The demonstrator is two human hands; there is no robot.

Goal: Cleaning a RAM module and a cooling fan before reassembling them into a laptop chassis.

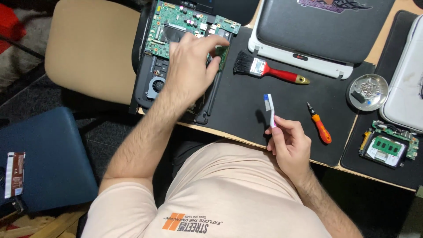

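Note:
My left hand (191,66) reaches over an opened laptop base (145,83) and pinches a small green memory module (222,56) at the right edge of the green motherboard (169,20). A round cooling fan (155,84) shows just left of that wrist. My right hand (288,143) rests at the table's near edge and holds a white toothbrush (269,108) upright, its blue-and-white bristle head pointing away from me.
On the black mat (246,110) lie a red-handled paintbrush (269,70) and an orange screwdriver (320,125). A metal dish of screws (368,91), a second circuit board (387,145) and a closed laptop lid (308,31) lie to the right. A blue stool (48,163) stands at left.

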